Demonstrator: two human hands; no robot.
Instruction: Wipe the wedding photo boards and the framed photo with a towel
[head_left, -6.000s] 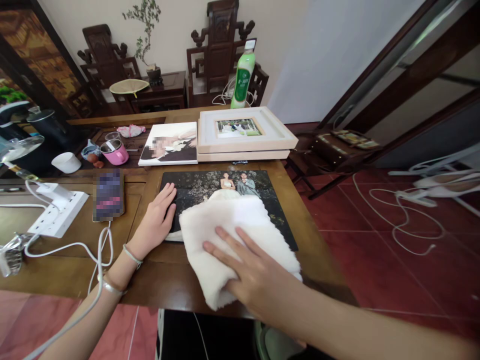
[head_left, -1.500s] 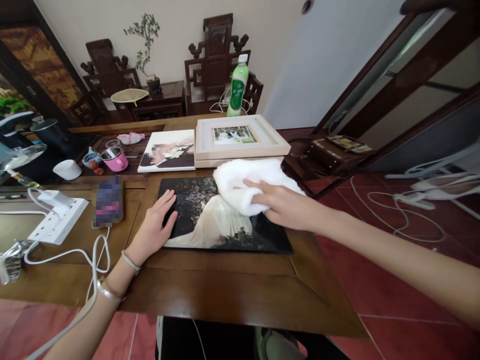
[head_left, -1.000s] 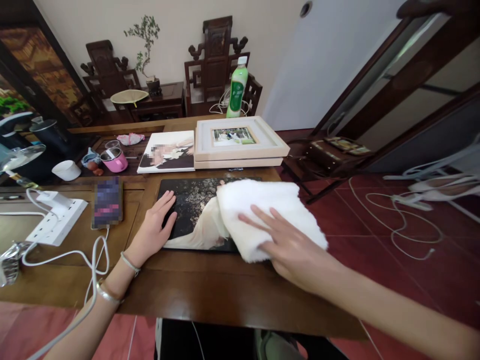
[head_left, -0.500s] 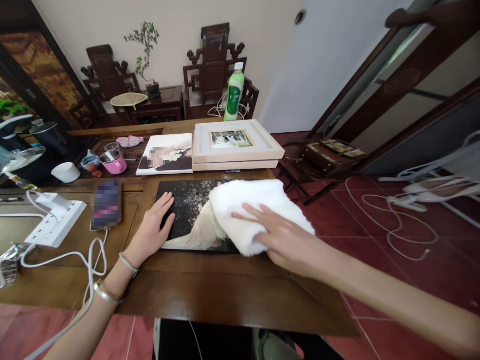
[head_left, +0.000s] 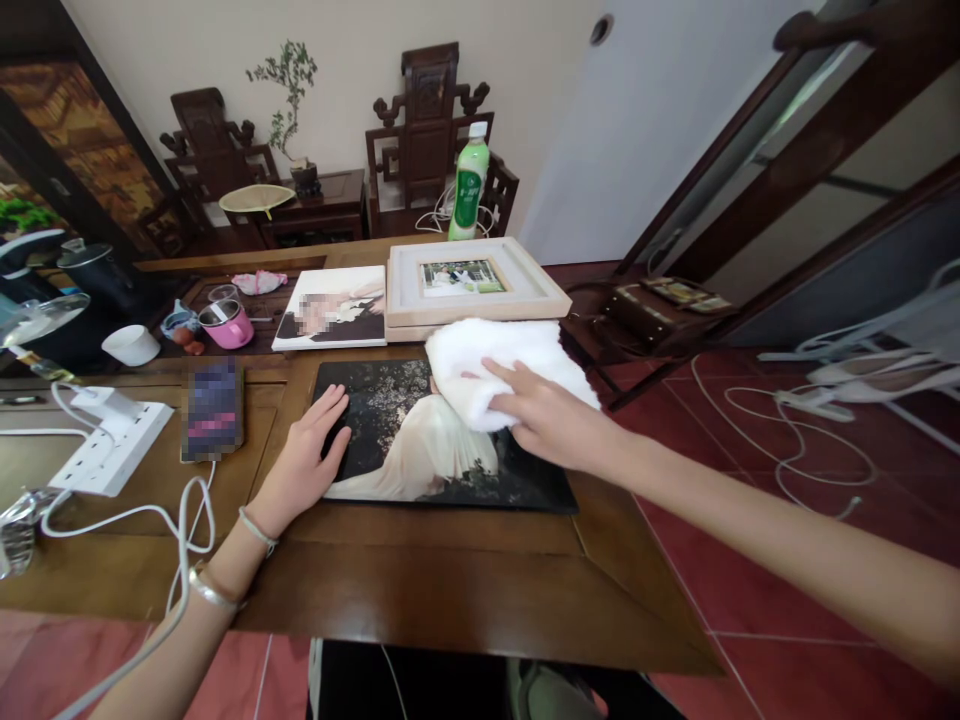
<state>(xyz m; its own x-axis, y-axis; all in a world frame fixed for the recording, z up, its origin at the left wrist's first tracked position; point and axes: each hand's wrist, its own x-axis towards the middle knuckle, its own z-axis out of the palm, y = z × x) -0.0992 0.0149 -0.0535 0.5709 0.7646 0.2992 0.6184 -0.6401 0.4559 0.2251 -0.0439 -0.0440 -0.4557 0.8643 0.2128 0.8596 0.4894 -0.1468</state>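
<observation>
A dark photo panel [head_left: 450, 460] showing a pale flowing dress lies flat on the wooden table. My left hand [head_left: 307, 445] rests on its left edge, palm down with the fingers stretched out and nothing in them. A folded white towel [head_left: 510, 350] covers the panel's upper right part and reaches past its far edge, up to the picture frame behind. On top of the towel is my right hand [head_left: 551, 415], gripping it with two fingers extended; the thumb side is partly hidden in the cloth.
Behind the panel stand stacked light-wood picture frames [head_left: 480, 290], a white-edged photo print [head_left: 330, 307] and a green bottle [head_left: 469, 185]. To the left are a phone [head_left: 213, 408], a white power strip [head_left: 112, 450] with loose cables, a pink mug [head_left: 226, 325] and a white cup [head_left: 132, 345].
My right hand has moved the towel away from me across the panel, uncovering its lower right part. My left hand has stayed in place.
</observation>
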